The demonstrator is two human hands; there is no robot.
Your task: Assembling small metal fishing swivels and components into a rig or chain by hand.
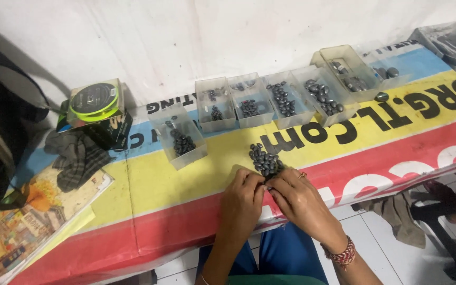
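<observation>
At far left we see a booklet (22, 221), a grey cloth (77, 158) and a line spool (93, 101) on its box. Clear trays (249, 100) of dark beads line the wall. Our left hand (242, 200) and right hand (299, 198) meet fingertips-together at a loose bead pile (264, 160) on the table (159, 184), pinching something too small to tell.

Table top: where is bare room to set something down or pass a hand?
Free: the yellow-red stretch of the table between the book and the left hand, and right of the right hand. Crowded: the row of clear boxes and loose dark beads before both hands.
</observation>
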